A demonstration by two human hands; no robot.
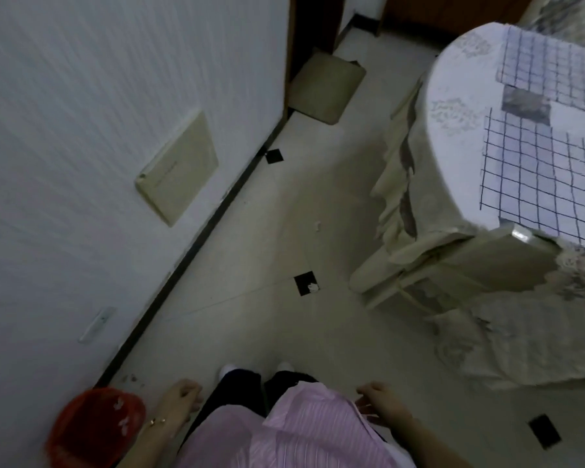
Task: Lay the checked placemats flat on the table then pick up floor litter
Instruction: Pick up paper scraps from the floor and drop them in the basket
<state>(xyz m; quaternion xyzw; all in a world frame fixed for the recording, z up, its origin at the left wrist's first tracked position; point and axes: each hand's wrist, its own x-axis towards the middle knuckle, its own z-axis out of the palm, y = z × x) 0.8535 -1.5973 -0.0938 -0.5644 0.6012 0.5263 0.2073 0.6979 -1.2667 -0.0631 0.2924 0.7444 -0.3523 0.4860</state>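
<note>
Now: placemats laid, floor litter pending.

Both checked placemats [541, 170] lie flat on the covered table [453, 130], so the litter phase appears to apply. The left hand [183, 395] hangs loosely curled and holds nothing; the right hand [377, 398] hangs half open, also empty, probably freed for picking. One white scrap [312, 287] sits on a black floor tile ahead; another [317, 225] lies farther off. A red basket [97, 430] stands beside the left hand, presumably to receive litter.
</note>
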